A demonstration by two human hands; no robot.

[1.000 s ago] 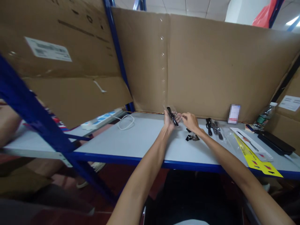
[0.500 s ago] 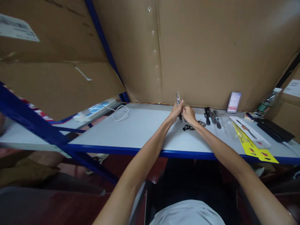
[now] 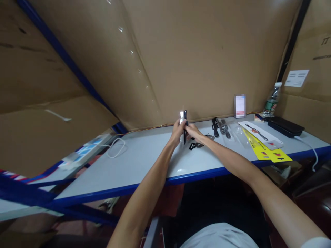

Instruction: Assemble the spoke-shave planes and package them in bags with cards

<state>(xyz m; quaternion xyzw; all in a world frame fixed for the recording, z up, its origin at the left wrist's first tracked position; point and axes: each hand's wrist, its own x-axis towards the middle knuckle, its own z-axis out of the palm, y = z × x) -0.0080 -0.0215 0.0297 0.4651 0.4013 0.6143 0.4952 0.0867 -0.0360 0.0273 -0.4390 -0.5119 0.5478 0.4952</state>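
Obj.: slim, elongated black item (image 3: 185,115); bright glossy strip, prob. clear plastic film (image 3: 181,117), along its L side. Pos.: held approx. upright betw. both hands, over rear part of pale grey, blue-edged tabletop (image 3: 144,155).

L hand (image 3: 176,132): pinching obj. near mid-length, thumb laid across. R hand (image 3: 193,131): fingers curled in, meeting obj. from R; can't tell if gripping or only touching.

Handling (est.): light; black body fairly stiff lengthwise, judging by straight stance w/o sag; film thin, slippery, easily creased. Fragility unclear. Best hold: mid-length, thumb vs. fingers, pressing through film onto black body; film edge alone would likely slide.

Nearby: small dark shiny pieces (image 3: 192,146) near R hand; black strap-shaped item (image 3: 215,127) + clear-wrapped dark pieces (image 3: 224,130) farther R.
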